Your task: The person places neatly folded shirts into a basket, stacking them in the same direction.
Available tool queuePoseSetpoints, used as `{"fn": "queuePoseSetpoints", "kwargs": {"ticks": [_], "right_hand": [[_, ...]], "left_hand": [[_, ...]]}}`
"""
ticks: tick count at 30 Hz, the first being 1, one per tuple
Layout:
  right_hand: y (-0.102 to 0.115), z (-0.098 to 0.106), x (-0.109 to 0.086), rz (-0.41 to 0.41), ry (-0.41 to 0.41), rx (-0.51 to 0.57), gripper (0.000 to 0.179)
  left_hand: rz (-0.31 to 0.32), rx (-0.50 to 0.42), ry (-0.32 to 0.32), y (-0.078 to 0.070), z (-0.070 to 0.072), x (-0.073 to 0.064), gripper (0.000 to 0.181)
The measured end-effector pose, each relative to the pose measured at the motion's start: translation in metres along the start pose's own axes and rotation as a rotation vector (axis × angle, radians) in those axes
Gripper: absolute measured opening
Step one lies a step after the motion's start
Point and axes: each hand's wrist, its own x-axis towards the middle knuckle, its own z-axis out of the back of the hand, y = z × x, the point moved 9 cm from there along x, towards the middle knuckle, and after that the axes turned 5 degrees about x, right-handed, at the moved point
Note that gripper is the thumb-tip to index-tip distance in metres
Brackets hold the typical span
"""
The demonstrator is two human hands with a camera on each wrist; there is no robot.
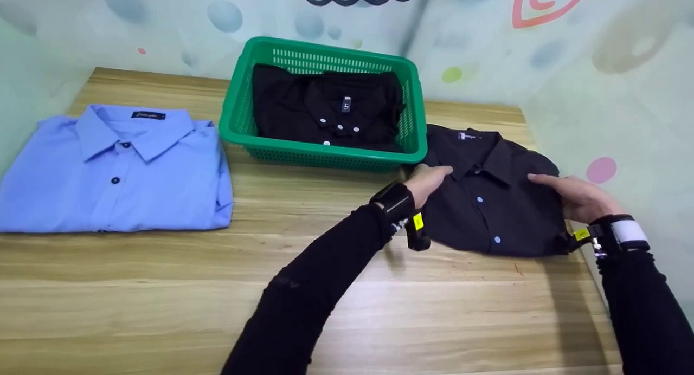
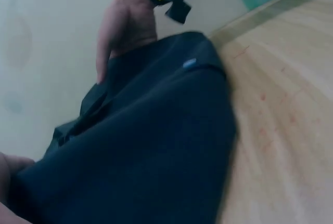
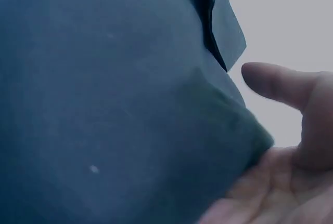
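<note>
A folded black shirt (image 1: 488, 212) with a collar and pale buttons lies at the right of the table. My left hand (image 1: 428, 182) grips its left edge, the thumb over the cloth and the fingers mostly hidden beneath. My right hand (image 1: 583, 196) is at the shirt's right edge. In the right wrist view, its thumb (image 3: 273, 81) stands apart from the cloth, while its fingers reach under the edge. The left wrist view shows the shirt (image 2: 151, 130) stretching between both hands.
A green plastic basket (image 1: 325, 150) holding black clothing (image 1: 352, 104) stands at the back, close by the black shirt's left side. A folded blue shirt (image 1: 157, 185) lies on the left of the wooden table (image 1: 303, 245). Patterned walls (image 1: 623, 93) border the table.
</note>
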Motion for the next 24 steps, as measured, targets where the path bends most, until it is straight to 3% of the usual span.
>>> {"fn": "queuePoseSetpoints", "kwargs": {"ticks": [4, 8, 11, 14, 20, 24], "right_hand": [[-0.009, -0.006, 0.006, -0.038, 0.034, 0.097, 0.032], [-0.020, -0.011, 0.009, -0.065, 0.071, 0.166, 0.036], [-0.027, -0.018, 0.008, -0.067, 0.088, 0.207, 0.036], [-0.032, -0.023, 0.007, -0.046, 0.093, 0.241, 0.035], [-0.044, -0.021, 0.003, -0.028, 0.083, 0.251, 0.033], [-0.055, -0.016, -0.001, -0.061, 0.084, 0.200, 0.043]], "left_hand": [[0.032, -0.016, 0.036, 0.004, 0.002, 0.010, 0.060], [0.044, -0.064, 0.069, 0.010, 0.003, 0.016, 0.056], [0.061, -0.098, 0.046, 0.017, 0.005, 0.019, 0.053], [0.072, -0.078, 0.009, 0.023, 0.008, 0.021, 0.057], [0.060, -0.017, -0.014, 0.027, 0.010, 0.023, 0.057], [0.031, -0.005, -0.002, 0.026, 0.009, 0.022, 0.051]]}}
